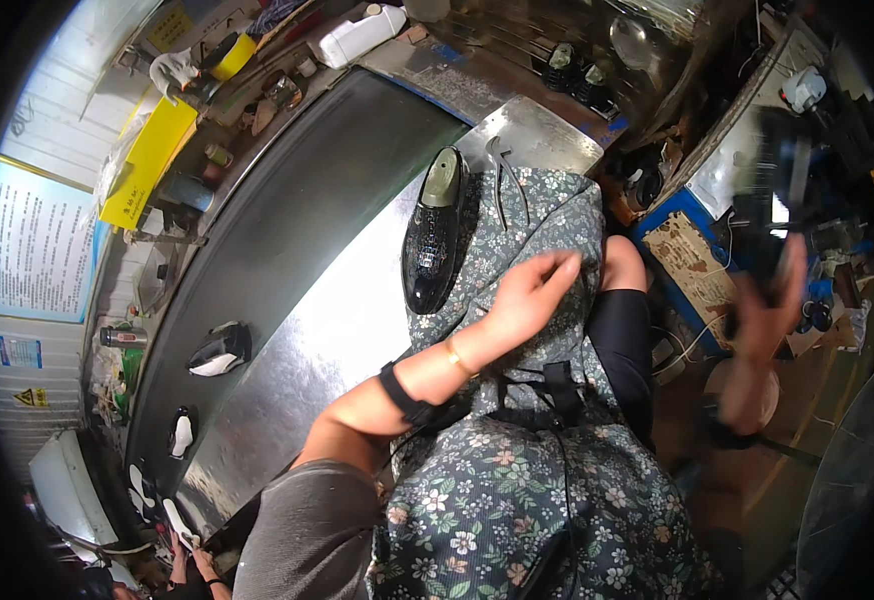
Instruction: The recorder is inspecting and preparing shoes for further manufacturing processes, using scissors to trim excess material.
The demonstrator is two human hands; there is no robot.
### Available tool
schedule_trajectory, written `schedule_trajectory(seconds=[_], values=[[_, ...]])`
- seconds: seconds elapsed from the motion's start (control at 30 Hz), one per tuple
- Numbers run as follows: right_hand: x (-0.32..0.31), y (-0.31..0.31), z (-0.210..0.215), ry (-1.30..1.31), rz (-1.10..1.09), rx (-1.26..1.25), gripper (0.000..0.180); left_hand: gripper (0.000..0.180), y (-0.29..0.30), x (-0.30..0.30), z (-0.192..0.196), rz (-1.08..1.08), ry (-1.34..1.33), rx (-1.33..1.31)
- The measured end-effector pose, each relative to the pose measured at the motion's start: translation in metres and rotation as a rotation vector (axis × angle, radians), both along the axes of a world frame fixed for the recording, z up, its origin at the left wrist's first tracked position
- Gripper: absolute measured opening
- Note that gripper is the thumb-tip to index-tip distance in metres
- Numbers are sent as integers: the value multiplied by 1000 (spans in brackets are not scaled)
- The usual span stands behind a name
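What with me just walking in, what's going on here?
A person's left hand, seemingly empty, is over an apron. The right hand is blurred, out to the side; whether it holds anything is unclear. A black shoe lies at the apron's left edge, pincers to its right. More shoes lie further left.

A pale ribbed wall [67, 355] with a blue-edged notice [37, 240] stands beyond a long dark belt [307, 170].
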State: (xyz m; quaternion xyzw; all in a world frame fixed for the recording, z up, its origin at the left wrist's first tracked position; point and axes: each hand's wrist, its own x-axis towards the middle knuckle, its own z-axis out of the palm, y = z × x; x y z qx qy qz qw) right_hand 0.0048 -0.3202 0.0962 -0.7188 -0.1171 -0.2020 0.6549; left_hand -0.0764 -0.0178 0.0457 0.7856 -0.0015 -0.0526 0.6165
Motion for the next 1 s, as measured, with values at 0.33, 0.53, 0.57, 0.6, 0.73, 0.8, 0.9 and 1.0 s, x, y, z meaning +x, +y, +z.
schedule_trajectory(seconds=[0.33,0.53,0.57,0.6,0.73,0.8,0.9,1.0], values=[[-35,110,7,665,894,293,82,50,41,-6,51,125,178,138],[-82,83,-29,1232,1064,125,49,52,51,-59,13,84,-65,13],[-86,79,-32,1357,875,385,46,51,70,-62,5,263,-166,67],[-84,78,-34,1300,883,594,46,48,88,-63,-3,465,-32,-112],[-5,110,-34,1147,774,639,39,42,145,-69,-21,828,56,-283],[68,157,-41,861,668,498,30,43,153,-69,-24,671,159,157],[188,239,-59,675,636,208,29,60,145,-55,-30,561,-60,508],[257,313,-91,320,267,-197,38,74,139,-22,-47,591,5,497]])
